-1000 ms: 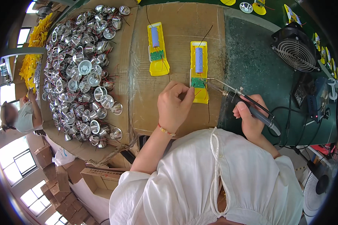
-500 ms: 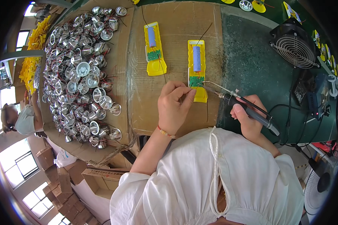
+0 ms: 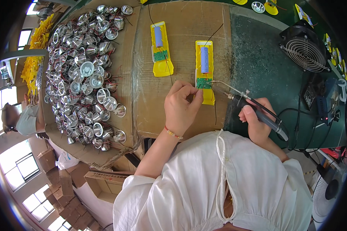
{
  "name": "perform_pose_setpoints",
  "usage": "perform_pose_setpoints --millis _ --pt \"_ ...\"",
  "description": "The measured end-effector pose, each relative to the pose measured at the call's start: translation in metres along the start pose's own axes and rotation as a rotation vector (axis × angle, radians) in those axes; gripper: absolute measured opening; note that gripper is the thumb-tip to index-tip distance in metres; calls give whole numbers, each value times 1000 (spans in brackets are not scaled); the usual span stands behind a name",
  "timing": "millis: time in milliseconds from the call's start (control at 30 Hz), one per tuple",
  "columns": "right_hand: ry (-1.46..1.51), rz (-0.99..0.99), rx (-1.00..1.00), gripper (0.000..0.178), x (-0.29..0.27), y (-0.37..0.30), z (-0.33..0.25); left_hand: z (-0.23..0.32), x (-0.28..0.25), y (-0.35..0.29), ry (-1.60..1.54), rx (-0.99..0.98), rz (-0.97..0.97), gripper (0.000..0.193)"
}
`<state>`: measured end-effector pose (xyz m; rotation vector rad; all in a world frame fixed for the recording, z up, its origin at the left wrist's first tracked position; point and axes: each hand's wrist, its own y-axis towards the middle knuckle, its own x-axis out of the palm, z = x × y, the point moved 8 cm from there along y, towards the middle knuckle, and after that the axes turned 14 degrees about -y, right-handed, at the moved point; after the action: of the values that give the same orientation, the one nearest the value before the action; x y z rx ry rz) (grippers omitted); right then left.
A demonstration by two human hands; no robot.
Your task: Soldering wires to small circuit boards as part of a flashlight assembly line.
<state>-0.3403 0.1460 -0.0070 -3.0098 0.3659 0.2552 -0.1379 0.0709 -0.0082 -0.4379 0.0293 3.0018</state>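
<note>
A yellow plastic housing (image 3: 206,96) lies on the cardboard, holding a blue cylindrical battery (image 3: 204,59) and a small green circuit board (image 3: 203,83). At the board's lower left edge, my left hand (image 3: 182,102) is closed in a pinch; whatever sits between thumb and finger is too small to make out. My right hand (image 3: 257,119) grips a soldering iron (image 3: 260,114) with a thin metal feed tube (image 3: 229,87) along it. The tube's end is at the board's right side, with the iron's tip just right of the housing. A second yellow housing (image 3: 164,69) with battery and board lies farther left.
A large heap of silvery reflector cups (image 3: 81,84) with wires covers the left side. At the right stand a black fan with a wire grille (image 3: 304,54) and a blue box-shaped device (image 3: 324,107) with cables. Another person (image 3: 25,119) is at far left.
The soldering iron's tip has drawn slightly right, away from the board. My left hand keeps its pinch beside the board. The whole view has shifted a little.
</note>
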Motion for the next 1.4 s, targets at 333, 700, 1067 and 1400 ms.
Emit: perform_pose_setpoints --millis 333,700,1067,1400 --pt "-26 45 -64 17 -13 3 0 3 -1 1 -10 25 31 9" --pt "-18 177 -13 18 -54 17 18 15 10 24 268 -125 -178 10" --pt "110 252 48 13 -74 29 41 44 21 331 738 127 -26 19" --pt "-57 245 105 21 -74 29 58 51 183 329 778 297 -347 50"
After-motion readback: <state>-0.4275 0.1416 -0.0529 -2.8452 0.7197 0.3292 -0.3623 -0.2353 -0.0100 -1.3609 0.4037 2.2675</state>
